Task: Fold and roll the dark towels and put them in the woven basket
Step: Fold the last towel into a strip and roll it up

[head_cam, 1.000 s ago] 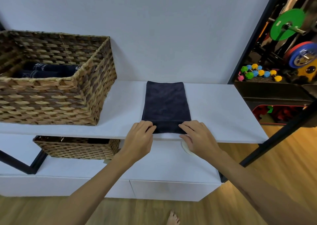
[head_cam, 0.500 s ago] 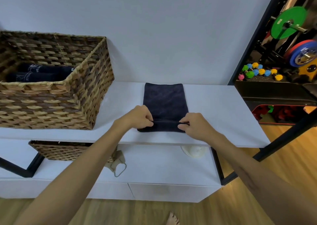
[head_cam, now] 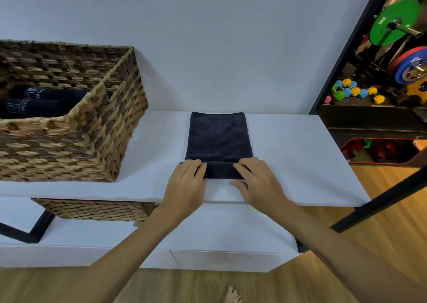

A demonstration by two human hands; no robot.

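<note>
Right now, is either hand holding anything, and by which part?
Both hands, left hand and right hand, hold the dark towel on the white shelf by its near, partly rolled end, one at each side.

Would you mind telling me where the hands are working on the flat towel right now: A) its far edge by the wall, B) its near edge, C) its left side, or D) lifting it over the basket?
B: the left hand and right hand press the rolled near edge of the towel, which lies on the shelf.
</note>
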